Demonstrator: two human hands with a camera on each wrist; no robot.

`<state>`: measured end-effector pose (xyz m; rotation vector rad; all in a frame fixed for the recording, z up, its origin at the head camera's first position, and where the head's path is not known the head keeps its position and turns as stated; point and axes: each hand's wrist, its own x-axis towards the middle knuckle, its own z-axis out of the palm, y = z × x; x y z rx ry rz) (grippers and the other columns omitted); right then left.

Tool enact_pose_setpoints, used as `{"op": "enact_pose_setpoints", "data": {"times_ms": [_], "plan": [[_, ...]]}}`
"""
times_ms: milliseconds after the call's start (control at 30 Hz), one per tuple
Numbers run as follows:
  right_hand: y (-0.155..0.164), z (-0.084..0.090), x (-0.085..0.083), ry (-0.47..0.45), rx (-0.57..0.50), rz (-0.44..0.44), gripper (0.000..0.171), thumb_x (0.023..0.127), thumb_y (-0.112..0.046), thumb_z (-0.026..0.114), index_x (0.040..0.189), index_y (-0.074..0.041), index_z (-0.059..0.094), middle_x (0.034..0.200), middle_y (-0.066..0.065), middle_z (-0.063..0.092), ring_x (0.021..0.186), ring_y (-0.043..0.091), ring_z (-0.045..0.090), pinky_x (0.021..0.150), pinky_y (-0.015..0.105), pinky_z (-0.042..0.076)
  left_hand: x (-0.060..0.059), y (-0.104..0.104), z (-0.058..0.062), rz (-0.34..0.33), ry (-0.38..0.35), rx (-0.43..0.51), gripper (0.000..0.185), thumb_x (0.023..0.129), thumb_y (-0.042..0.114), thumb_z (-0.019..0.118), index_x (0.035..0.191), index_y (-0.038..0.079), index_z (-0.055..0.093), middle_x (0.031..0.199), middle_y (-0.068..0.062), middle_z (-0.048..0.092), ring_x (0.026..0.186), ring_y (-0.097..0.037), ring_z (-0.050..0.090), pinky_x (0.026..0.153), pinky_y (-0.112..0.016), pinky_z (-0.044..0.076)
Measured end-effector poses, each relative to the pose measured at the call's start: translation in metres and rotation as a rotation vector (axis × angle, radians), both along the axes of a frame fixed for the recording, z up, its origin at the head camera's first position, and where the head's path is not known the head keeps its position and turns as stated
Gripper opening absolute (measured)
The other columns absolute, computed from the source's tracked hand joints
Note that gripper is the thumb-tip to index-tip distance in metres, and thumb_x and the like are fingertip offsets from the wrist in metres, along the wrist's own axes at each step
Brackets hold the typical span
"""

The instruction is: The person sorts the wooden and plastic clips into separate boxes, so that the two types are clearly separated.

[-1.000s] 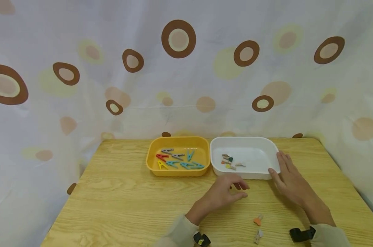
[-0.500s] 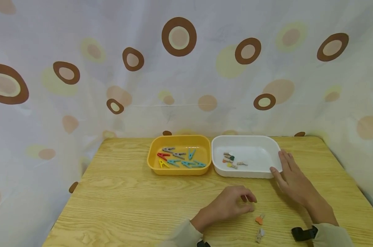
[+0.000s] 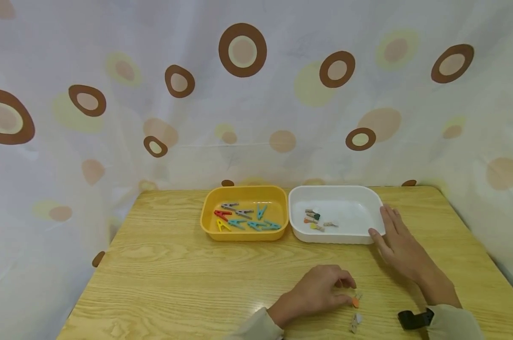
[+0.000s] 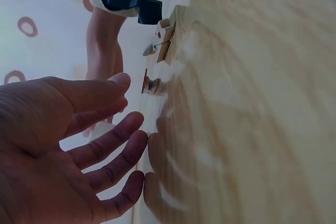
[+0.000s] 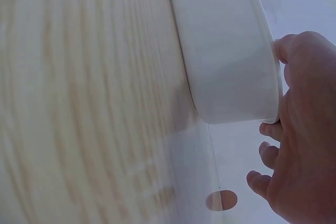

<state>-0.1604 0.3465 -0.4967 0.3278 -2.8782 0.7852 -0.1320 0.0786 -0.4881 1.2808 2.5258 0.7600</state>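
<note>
My left hand (image 3: 322, 293) reaches low over the table, thumb and fingertips apart and right at a small wooden clothespin with an orange decoration (image 3: 356, 301). The left wrist view shows the same orange clothespin (image 4: 152, 84) just beyond the thumb, with nothing between the fingers. Nearer the front lies a second wooden clothespin with a whitish decoration (image 3: 355, 322). My right hand (image 3: 398, 245) rests against the right end of a white plastic tray (image 3: 333, 237), fingers extended along its outside and thumb at the front rim. In the right wrist view the thumb touches the tray's (image 5: 231, 61) rim.
Several small wooden clothespins (image 3: 318, 227) lie in the left part of the white tray. Beside it on the left stands a yellow tray (image 3: 243, 236) with several plastic clothespins (image 3: 256, 225) in blue, grey, red and yellow. A spotted curtain (image 3: 239, 118) hangs behind the wooden table (image 3: 167, 278).
My left hand has moved from just in front of the white tray toward the front right, down to the orange clothespin. My right hand stays at the white tray.
</note>
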Motion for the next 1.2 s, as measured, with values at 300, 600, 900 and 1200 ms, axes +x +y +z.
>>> {"op": "enact_pose_setpoints", "data": {"times_ms": [300,600,900,1200], "plan": [[-0.001,0.002,-0.001,-0.015,-0.003,-0.007,0.076,0.112,-0.038,0.039,0.162,0.003,0.000,0.168,0.028,0.002,0.154,0.047,-0.002,0.116,0.071,0.012,0.008,0.011,-0.001,0.078,0.097,-0.097,0.024,0.088,0.046,0.081,0.106,0.031,0.077,0.093,0.024,0.063,0.085,0.010,0.051,0.072,-0.012,0.040],[-0.002,0.003,0.000,-0.015,0.003,-0.011,0.077,0.111,-0.039,0.040,0.162,0.004,0.000,0.168,0.029,0.003,0.153,0.049,0.001,0.117,0.070,0.011,0.012,0.016,-0.003,0.102,0.085,-0.130,0.011,0.090,0.040,0.081,0.099,0.034,0.077,0.090,0.025,0.061,0.082,0.007,0.049,0.072,-0.020,0.039],[-0.001,0.003,0.000,-0.021,0.002,-0.011,0.077,0.112,-0.037,0.040,0.162,0.004,0.000,0.168,0.029,0.003,0.154,0.048,-0.001,0.117,0.069,0.011,0.008,0.011,-0.001,0.066,0.071,-0.077,0.009,0.090,0.032,0.082,0.097,0.029,0.078,0.085,0.026,0.064,0.079,0.013,0.051,0.071,-0.009,0.038],[-0.001,0.003,0.000,-0.006,0.012,-0.006,0.077,0.111,-0.037,0.040,0.162,0.005,0.001,0.167,0.031,0.005,0.154,0.047,-0.002,0.118,0.068,0.009,0.004,0.004,-0.004,0.071,0.012,0.020,0.008,0.090,0.022,0.082,0.097,0.023,0.078,0.084,0.023,0.065,0.074,0.016,0.051,0.069,-0.002,0.039]]}}
